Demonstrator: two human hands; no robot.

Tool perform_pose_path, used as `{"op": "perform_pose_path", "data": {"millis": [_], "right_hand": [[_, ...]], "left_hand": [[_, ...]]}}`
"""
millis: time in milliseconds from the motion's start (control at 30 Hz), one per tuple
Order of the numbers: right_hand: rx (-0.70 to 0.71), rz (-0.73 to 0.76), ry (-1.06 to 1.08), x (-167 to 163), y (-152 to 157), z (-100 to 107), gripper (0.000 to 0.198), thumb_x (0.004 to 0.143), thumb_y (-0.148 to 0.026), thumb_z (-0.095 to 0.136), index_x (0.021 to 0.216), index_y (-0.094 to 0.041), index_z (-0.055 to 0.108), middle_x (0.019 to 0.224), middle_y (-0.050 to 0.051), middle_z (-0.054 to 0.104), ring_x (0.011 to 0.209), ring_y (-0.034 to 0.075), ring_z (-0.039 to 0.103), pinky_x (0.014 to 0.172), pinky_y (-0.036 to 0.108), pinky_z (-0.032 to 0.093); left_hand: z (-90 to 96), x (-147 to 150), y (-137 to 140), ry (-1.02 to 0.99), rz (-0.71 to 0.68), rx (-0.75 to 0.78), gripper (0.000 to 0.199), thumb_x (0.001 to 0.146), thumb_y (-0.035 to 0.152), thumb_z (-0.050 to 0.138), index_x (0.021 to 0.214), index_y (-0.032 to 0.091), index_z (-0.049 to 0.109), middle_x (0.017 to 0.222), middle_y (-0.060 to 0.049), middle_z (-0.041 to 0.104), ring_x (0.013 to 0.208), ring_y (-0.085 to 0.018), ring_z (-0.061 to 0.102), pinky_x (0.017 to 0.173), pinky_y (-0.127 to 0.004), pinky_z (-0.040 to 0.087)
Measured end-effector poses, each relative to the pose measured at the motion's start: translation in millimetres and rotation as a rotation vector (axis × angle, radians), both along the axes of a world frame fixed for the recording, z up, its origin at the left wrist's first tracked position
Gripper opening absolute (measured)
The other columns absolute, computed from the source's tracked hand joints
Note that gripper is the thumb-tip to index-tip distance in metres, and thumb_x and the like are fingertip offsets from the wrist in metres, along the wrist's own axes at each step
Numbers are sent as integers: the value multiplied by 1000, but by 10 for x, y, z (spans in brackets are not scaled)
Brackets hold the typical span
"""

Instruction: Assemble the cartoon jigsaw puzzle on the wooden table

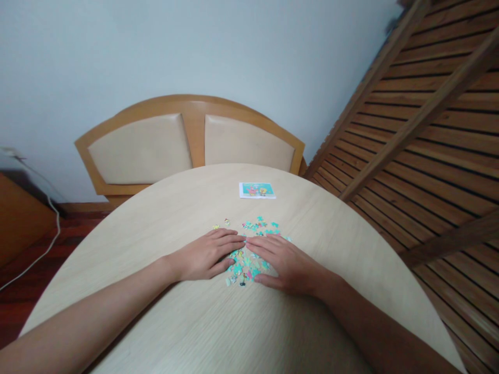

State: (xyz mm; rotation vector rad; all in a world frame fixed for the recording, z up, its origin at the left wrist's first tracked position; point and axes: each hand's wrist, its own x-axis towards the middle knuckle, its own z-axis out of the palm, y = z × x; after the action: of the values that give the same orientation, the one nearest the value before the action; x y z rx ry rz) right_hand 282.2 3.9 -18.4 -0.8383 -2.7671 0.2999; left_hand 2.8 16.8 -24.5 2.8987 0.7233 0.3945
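Turquoise pieces [247,262], left hand [208,253], right hand [289,265], well inside table edge [234,167]

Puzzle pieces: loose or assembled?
Loose: the puzzle pieces lie scattered between and beyond the left hand and right hand; any beneath cannot be seen.

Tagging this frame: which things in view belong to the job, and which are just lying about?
Job:
- puzzle pieces, scattered under and around both hands
- left hand and right hand, both palm-down
- picture card, probably; similar colours
- round table, as work surface

Just there:
- white cable
- padded backrest
- slatted wooden panel
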Motion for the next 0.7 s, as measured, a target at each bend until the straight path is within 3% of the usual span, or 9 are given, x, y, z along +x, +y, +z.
{"op": "perform_pose_path", "data": {"millis": [267,700], "right_hand": [[16,16,6,-26,-5,-21,69,92,-52,64,147,-12,51,153,18,49,139,33,47,118,54,34],[-34,-18,103,-31,0,-46,61,94,-49,62,138,-6,59,140,21,61,131,31,56,115,48,42]], "left_hand": [[-11,3,1,-48,-10,7,45,103,31,48,147,23,45,149,-9,54,138,-27,48,118,-47,37],[-51,-9,-19,9,44,19,49,103,33,47,150,22,41,153,-11,50,141,-26,48,119,-50,36]]}}
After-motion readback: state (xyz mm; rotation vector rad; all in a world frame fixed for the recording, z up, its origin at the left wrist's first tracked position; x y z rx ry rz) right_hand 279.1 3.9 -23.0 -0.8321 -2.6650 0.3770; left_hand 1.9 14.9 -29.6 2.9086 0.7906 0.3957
